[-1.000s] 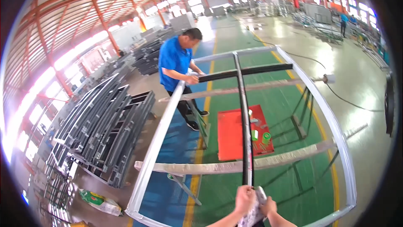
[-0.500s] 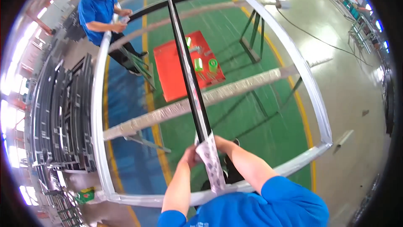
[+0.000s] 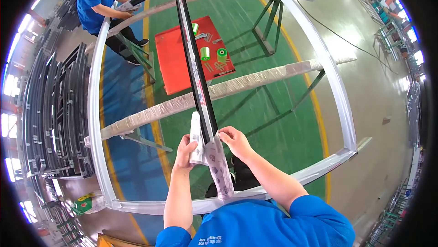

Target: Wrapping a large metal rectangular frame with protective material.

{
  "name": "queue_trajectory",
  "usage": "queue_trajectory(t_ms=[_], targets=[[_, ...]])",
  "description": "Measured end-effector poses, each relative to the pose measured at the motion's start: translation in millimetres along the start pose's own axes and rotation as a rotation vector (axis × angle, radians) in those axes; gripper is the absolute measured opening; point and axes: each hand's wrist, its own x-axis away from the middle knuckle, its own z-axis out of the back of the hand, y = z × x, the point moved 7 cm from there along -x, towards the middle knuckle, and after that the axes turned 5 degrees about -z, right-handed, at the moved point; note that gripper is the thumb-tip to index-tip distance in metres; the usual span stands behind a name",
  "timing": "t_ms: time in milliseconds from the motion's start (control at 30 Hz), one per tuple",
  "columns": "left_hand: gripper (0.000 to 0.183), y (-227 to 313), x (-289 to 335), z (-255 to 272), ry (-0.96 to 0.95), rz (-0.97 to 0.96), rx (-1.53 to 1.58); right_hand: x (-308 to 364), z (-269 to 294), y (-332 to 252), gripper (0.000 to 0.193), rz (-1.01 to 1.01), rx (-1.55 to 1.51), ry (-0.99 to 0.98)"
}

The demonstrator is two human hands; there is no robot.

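Observation:
A long black bar (image 3: 202, 103) with a light strip along its middle runs away from me across a big frame. Its near end is covered in printed whitish film (image 3: 220, 174). My left hand (image 3: 184, 152) is closed around a roll of that film (image 3: 196, 130), held on the bar's left side, with film leading from it to the bar. On the right side, my right hand (image 3: 233, 141) pinches the film's edge against or beside the bar; its exact fingertip contact is too small to make out.
The frame's white-wrapped side (image 3: 335, 85) rests on wrapped crossbeams (image 3: 255, 80) over green stands (image 3: 269, 28). Below lies a red board (image 3: 171, 66) carrying green tape rolls (image 3: 222, 54). A co-worker (image 3: 93, 2) handles film at the far left. Dark frames (image 3: 57, 114) stand stacked at left.
The film roll has come up on the bar's left side in my left hand. My right hand has moved from beside the wrapping to its upper edge. My view has shifted slightly.

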Motion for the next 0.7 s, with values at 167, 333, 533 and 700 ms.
queue_trajectory(t_ms=[167, 333, 533, 700], targets=[[0.073, 12.6, 3.7, -49.9, 0.099, -0.163, -0.421, 8.0, -17.2, -8.1, 0.041, -0.081, -0.414, -0.217], [0.097, 14.1, 12.1, -110.0, -0.057, -0.179, -1.329, -5.6, -6.3, -0.9, 0.057, -0.090, -0.279, -0.206], [0.034, 14.3, -14.1, -77.2, -0.040, -0.332, -0.600, -46.8, 21.2, 26.8, 0.059, -0.151, -0.078, -0.119], [0.029, -33.0, -63.5, 32.7, 0.338, -0.003, -0.075, -82.6, 19.0, 62.2, 0.058, -0.117, 0.205, 0.204]])
